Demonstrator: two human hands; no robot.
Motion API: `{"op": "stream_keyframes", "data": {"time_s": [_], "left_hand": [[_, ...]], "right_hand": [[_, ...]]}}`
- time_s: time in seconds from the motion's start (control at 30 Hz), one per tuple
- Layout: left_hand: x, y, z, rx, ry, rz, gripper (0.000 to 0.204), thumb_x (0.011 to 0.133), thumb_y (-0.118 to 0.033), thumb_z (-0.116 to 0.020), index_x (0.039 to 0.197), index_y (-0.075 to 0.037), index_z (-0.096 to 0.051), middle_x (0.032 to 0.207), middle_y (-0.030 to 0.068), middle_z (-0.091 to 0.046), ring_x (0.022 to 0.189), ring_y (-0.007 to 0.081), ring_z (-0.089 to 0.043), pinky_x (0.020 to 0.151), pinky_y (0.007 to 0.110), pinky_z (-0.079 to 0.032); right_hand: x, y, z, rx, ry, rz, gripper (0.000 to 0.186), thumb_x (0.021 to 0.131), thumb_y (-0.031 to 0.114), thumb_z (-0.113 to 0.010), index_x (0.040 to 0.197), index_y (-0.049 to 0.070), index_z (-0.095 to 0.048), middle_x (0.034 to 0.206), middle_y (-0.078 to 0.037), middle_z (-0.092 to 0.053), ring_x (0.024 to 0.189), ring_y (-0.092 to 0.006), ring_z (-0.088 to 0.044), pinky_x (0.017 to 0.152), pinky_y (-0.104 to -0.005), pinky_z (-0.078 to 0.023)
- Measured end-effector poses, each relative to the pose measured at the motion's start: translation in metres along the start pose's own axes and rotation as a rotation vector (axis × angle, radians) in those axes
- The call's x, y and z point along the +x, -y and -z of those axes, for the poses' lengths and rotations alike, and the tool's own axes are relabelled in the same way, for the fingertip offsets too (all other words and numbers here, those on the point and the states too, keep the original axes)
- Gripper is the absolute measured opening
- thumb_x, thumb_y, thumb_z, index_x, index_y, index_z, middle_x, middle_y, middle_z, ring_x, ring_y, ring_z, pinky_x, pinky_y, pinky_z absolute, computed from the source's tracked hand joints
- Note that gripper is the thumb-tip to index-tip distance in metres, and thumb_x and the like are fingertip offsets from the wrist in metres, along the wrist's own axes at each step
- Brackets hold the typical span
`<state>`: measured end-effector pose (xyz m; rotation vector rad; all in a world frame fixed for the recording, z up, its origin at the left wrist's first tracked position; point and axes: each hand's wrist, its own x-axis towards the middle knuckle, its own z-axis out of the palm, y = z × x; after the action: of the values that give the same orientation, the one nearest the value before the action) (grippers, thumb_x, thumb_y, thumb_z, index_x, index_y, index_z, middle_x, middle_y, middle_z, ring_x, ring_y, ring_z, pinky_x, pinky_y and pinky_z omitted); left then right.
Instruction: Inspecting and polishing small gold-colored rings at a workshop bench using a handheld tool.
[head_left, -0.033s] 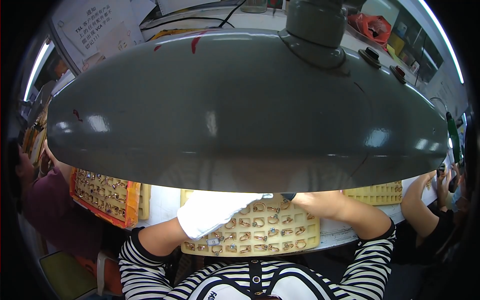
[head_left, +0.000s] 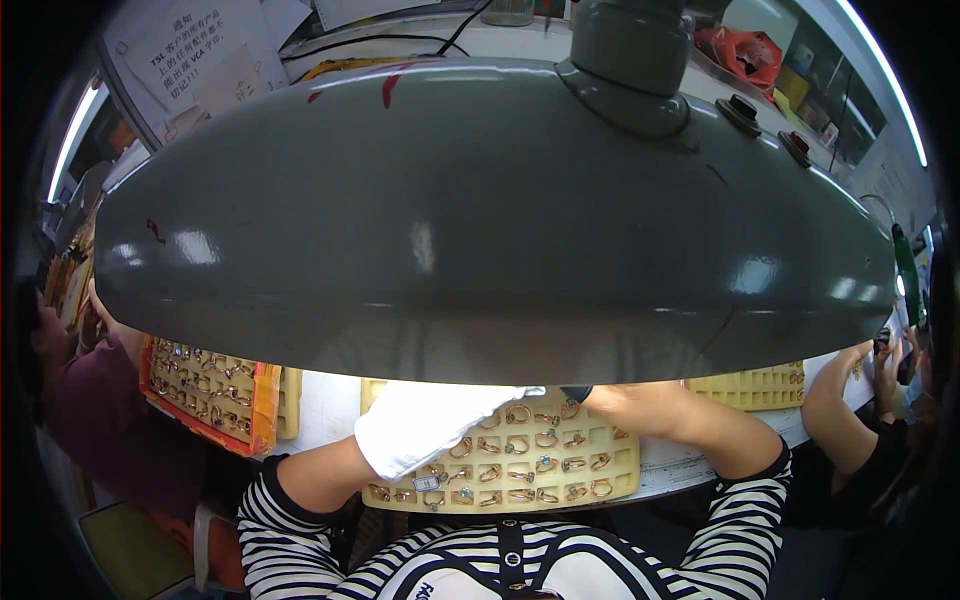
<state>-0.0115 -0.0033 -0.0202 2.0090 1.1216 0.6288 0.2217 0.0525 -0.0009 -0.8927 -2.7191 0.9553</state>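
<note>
My left hand [head_left: 420,430], in a white glove, reaches over the left part of a pale yellow ring tray [head_left: 630,475]. Its fingers run up under the grey lamp hood [head_left: 480,230], so what they hold is hidden. From the right comes my bare right forearm [head_left: 660,412], with a dark band [head_left: 577,393] at the wrist; the hood covers that hand. Gold-coloured rings [head_left: 517,445], several with pale stones, stand in rows in the tray's slots. A small white tag [head_left: 427,483] lies among them, below the glove.
The broad lamp hood spans the view above my hands. On the left sits a red-edged tray of rings [head_left: 265,400]; a yellow slotted tray [head_left: 745,392] lies to the right on the white tabletop [head_left: 325,405]. People work at both sides. A green-handled tool [head_left: 906,270] hangs far right.
</note>
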Motion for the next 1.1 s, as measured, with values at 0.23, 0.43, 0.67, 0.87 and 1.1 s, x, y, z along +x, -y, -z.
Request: {"op": "stream_keyframes", "data": {"time_s": [0.23,0.43,0.67,0.87,1.1], "left_hand": [[-0.005,-0.001,-0.002,0.311,-0.153,-0.175,0.031,0.083,-0.013,-0.047,0.114,-0.015,-0.053,0.102,0.009,-0.06,0.087,0.0225,-0.06,0.074,0.031,-0.048],[-0.005,-0.01,-0.001,0.442,-0.159,-0.166,0.031,0.077,-0.009,-0.052,0.108,-0.012,-0.056,0.098,0.009,-0.06,0.087,0.0238,-0.059,0.074,0.032,-0.047],[-0.007,-0.006,-0.001,0.381,-0.15,-0.191,0.032,0.078,-0.008,-0.049,0.11,-0.01,-0.055,0.104,0.01,-0.057,0.093,0.025,-0.055,0.08,0.034,-0.044],[-0.005,-0.01,0.001,0.483,-0.178,-0.219,0.028,0.079,-0.012,-0.052,0.106,-0.012,-0.059,0.093,0.0058,-0.063,0.075,0.0177,-0.062,0.064,0.027,-0.049],[-0.006,-0.01,0.001,0.422,-0.124,-0.151,0.037,0.076,-0.009,-0.053,0.113,-0.012,-0.053,0.096,0.0101,-0.06,0.081,0.0238,-0.06,0.07,0.032,-0.048]], "right_hand": [[-0.003,0.007,-0.002,-0.205,-0.558,0.345,0.024,0.065,-0.001,-0.063,0.089,-0.001,-0.063,0.086,-0.012,-0.062,0.073,-0.0232,-0.061,0.066,-0.0287,-0.049],[-0.001,0.007,0.001,-0.383,-0.639,0.447,0.024,0.059,-0.001,-0.062,0.083,-0.002,-0.064,0.082,-0.013,-0.062,0.069,-0.0217,-0.061,0.063,-0.0298,-0.05],[-0.003,0.01,0.005,-0.487,-0.584,0.485,0.026,0.056,0.001,-0.06,0.082,-0.001,-0.063,0.082,-0.012,-0.062,0.069,-0.0218,-0.062,0.063,-0.03,-0.05],[0.0,0.009,0.001,-0.346,-0.627,0.523,0.013,0.053,-0.002,-0.055,0.058,0.007,-0.047,0.064,-0.004,-0.047,0.059,-0.017,-0.052,0.061,-0.0298,-0.047],[-0.001,0.01,0.007,-0.383,-0.583,0.546,0.01,0.055,-0.003,-0.053,0.062,0.003,-0.05,0.069,-0.005,-0.053,0.062,-0.0167,-0.055,0.062,-0.0265,-0.047]]}}
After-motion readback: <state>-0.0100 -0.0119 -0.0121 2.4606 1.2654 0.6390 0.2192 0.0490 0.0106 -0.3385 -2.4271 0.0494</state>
